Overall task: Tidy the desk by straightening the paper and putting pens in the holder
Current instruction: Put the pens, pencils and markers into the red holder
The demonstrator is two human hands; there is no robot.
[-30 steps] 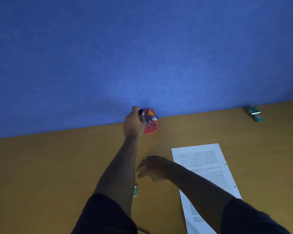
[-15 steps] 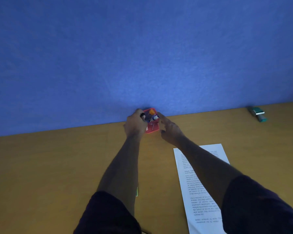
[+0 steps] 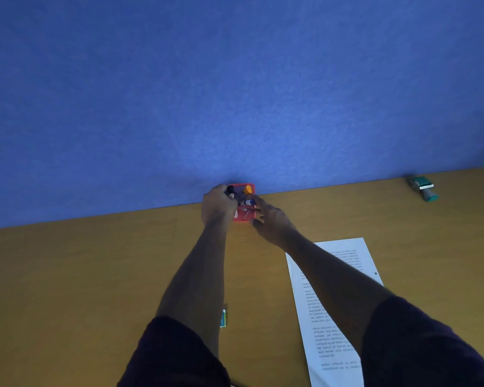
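A small red pen holder (image 3: 243, 216) stands at the back of the desk against the blue wall, with an orange-capped pen (image 3: 247, 189) and a blue-and-white pen (image 3: 248, 202) standing in it. My left hand (image 3: 217, 205) grips a black pen (image 3: 230, 190) at the holder's left rim. On the holder's right side, my right hand (image 3: 271, 217) rests its fingers against the wall of the holder. A printed sheet of paper (image 3: 333, 317) lies slanted on the desk at the right, partly under my right forearm.
A green stamp-like object (image 3: 424, 187) lies at the back right by the wall. A small teal and white item (image 3: 223, 319) lies on the wooden desk (image 3: 81, 275) beside my left forearm.
My right hand has reached from the middle of the desk up to the holder's right side. My left hand stays at the holder with the black pen.
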